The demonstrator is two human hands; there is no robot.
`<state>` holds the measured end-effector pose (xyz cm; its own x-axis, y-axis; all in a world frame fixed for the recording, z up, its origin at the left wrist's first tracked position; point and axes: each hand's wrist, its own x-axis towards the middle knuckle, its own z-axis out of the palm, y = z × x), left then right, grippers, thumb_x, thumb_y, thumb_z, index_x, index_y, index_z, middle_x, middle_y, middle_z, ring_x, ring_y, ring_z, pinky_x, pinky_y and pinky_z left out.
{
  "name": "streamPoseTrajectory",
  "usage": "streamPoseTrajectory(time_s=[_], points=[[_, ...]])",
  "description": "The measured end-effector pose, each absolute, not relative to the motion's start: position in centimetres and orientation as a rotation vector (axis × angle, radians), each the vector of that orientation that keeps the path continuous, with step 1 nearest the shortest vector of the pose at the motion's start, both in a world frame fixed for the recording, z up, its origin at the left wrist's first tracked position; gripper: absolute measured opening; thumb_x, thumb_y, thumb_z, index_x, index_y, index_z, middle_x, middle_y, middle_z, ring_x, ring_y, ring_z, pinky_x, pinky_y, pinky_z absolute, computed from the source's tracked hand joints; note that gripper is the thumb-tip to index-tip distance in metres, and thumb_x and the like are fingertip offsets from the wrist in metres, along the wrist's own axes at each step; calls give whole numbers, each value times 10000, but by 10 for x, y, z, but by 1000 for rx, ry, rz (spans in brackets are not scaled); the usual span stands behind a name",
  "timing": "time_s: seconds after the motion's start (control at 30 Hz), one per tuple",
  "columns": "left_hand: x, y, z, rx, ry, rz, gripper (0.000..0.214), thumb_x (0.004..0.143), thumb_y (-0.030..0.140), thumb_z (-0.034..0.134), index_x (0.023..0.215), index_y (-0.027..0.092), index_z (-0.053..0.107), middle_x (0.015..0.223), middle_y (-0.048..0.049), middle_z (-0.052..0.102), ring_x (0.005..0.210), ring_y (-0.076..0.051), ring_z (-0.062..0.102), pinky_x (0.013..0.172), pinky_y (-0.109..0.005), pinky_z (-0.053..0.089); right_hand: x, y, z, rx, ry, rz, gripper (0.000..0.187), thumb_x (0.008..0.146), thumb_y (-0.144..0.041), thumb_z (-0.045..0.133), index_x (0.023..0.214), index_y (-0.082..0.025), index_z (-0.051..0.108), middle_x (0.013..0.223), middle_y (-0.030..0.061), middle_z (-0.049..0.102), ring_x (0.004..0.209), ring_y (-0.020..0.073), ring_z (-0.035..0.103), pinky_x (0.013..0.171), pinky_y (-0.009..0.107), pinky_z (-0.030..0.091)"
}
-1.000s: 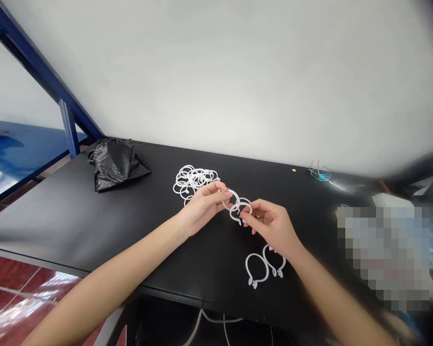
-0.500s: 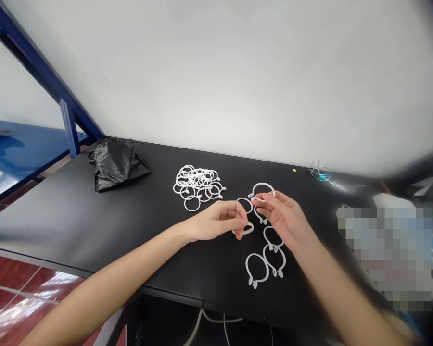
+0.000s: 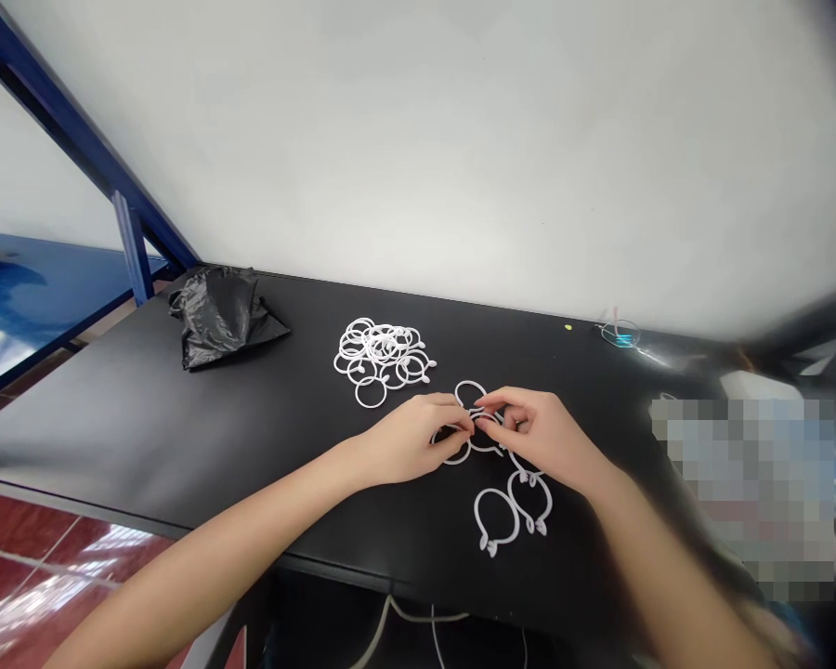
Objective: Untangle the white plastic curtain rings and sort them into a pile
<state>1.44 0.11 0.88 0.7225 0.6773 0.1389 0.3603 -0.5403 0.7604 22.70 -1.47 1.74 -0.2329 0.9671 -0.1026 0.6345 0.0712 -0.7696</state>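
My left hand (image 3: 408,439) is closed in a pinch on a white plastic curtain ring (image 3: 454,461), which hangs below its fingertips. Close against it, my right hand (image 3: 540,432) pinches another white ring (image 3: 488,450) between thumb and forefinger. The fingertips of both hands nearly meet, and they partly hide where the two rings come together. Just behind the hands lies one more ring (image 3: 469,383). Nearer the table's front edge, open rings with small knobbed ends, such as this ring (image 3: 496,491), lie joined in a chain that runs up under my right hand.
A pile of white rings (image 3: 380,348) lies on the black table (image 3: 306,483), left of my hands. Farther left is a crumpled black plastic bag (image 3: 223,321). A clear plastic item (image 3: 620,336) sits by the wall, and a blurred-out package (image 3: 745,492) stands at the right.
My right hand has come down and left with its ring, bringing it against the ring in my left hand. My left hand has shifted slightly; the pile is unchanged.
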Motion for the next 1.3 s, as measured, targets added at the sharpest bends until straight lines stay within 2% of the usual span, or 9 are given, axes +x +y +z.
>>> streamPoseTrajectory(time_s=[0.2,0.3,0.4,0.47,0.57,0.8,0.97,1.2,1.3], points=[[18,-3,3,2536,814,598,191,957,237,509,941,152,679,899,-64,637,820,-178,571,741,-297,481,242,-7,14,-1679,-1815,628,196,825,-341,612,927,-200,703,728,21,712,552,158,630,596,294,478],[26,-14,1,2594,719,724,344,926,462,561,1002,146,673,977,-88,645,867,-200,574,799,-338,487,250,-2,8,-1762,-1859,472,159,787,-293,629,896,-202,701,881,38,717,567,145,618,643,316,492],[34,-27,-3,2657,556,696,586,850,636,577,1160,142,633,1224,-146,605,1133,-287,546,973,-426,456,253,2,1,-1835,-1926,454,112,795,-275,612,824,-200,690,865,31,694,573,140,597,641,314,482],[36,-31,-7,2710,544,616,611,878,618,548,1251,136,587,1374,-172,526,1309,-334,442,1092,-499,367,253,3,-1,-1848,-1954,452,107,810,-249,583,782,-202,675,820,22,686,603,150,600,651,310,473],[34,-29,-11,2747,603,503,563,942,541,488,1332,136,533,1461,-175,462,1386,-336,378,1151,-534,296,253,3,-2,-1867,-1961,456,110,819,-234,562,782,-206,662,810,21,690,652,165,614,670,312,471],[31,-20,-14,2751,655,474,409,992,408,450,1292,149,552,1460,-146,480,1389,-303,403,1157,-498,335,258,3,0,-1991,-1905,391,102,825,-227,544,791,-204,638,824,46,705,707,202,639,656,324,465],[33,-18,-13,2674,722,649,437,1006,327,439,1397,139,390,1466,-169,460,1383,-270,421,1157,-489,355,257,4,5,-1897,-1754,392,92,816,-245,576,821,-188,647,788,47,713,604,179,634,628,324,476],[26,-11,-6,2477,752,1063,750,922,420,599,1497,172,188,1516,-228,351,1402,-307,388,1117,-499,415,223,-9,12,-1508,-1508,970,275,801,-421,673,887,-160,678,661,31,666,447,121,540,422,253,452],[26,-9,-5,2448,698,1053,699,937,376,589,1493,193,206,1482,-207,415,1362,-283,449,1087,-448,462,206,-17,13,-1321,-1475,1234,267,762,-404,732,857,-160,683,690,28,663,479,112,552,427,237,476]])
